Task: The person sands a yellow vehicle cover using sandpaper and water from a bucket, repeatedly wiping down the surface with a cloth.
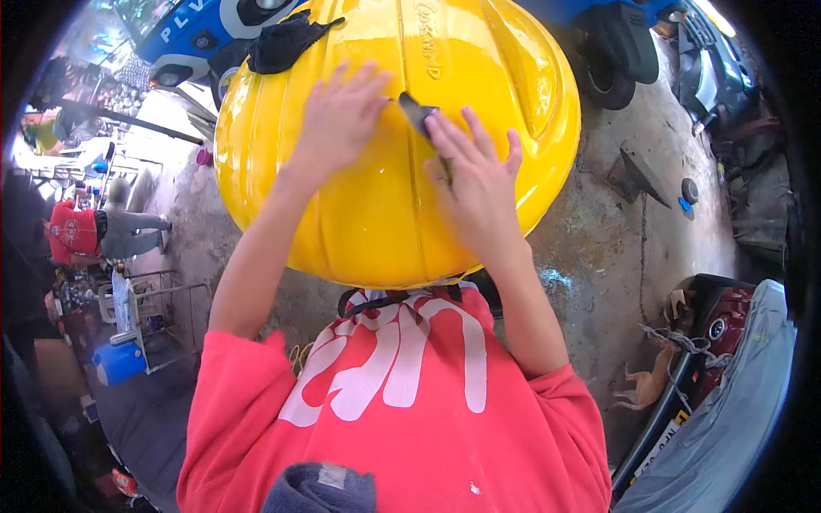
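A large glossy yellow panel with raised ridges and embossed lettering lies in front of my body. My left hand is over its left-middle part, fingers spread and slightly blurred, holding nothing that I can see. Farther right, my right hand has its fingers spread over the panel, some of them against a small dark flat piece. Whether the thumb pinches this piece is hard to tell because of blur. A black cloth is crumpled on the panel's upper left edge.
Blue vehicles stand beyond the panel. At the left are a person in a red shirt, a metal frame and a blue container. A dog is on the floor at right, beside a covered vehicle.
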`<action>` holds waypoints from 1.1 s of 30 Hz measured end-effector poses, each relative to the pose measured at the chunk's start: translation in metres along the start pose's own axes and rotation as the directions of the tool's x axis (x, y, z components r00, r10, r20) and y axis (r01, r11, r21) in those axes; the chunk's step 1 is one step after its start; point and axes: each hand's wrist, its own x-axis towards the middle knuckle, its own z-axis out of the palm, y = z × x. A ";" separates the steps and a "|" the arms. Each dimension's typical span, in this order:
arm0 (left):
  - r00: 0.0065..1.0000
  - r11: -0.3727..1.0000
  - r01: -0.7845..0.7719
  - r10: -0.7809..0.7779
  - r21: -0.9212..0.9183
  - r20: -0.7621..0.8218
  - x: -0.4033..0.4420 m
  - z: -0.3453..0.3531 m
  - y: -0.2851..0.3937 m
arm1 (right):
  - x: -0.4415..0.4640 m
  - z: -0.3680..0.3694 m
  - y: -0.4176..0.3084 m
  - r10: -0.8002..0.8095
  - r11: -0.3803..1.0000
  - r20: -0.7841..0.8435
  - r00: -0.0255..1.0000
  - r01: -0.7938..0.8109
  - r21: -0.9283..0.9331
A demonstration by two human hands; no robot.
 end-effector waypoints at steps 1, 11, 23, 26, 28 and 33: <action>0.997 0.995 0.080 -0.080 -0.061 -0.009 -0.001 -0.002 -0.016 | 0.001 0.004 -0.003 -0.001 1.000 -0.005 1.000 0.001 -0.004; 0.957 0.953 0.254 -0.272 -0.163 -0.097 -0.022 0.010 -0.049 | 0.075 0.050 0.006 0.077 0.996 -0.002 0.997 -0.077 -0.038; 0.955 0.953 0.281 -0.290 -0.116 -0.066 -0.022 0.000 -0.035 | 0.122 0.062 0.022 0.141 0.989 0.107 0.984 -0.135 -0.059; 0.952 0.950 0.291 -0.299 -0.113 -0.060 -0.022 -0.001 -0.031 | 0.116 0.055 0.019 0.129 0.989 0.119 0.984 -0.120 -0.081; 0.946 0.941 0.318 -0.322 -0.113 -0.025 -0.020 -0.005 -0.030 | 0.138 0.059 0.026 0.133 0.990 0.141 0.981 -0.123 -0.074; 0.946 0.942 0.320 -0.324 -0.104 -0.019 -0.021 -0.009 -0.026 | 0.182 0.087 0.046 0.156 0.983 0.189 0.970 -0.134 -0.124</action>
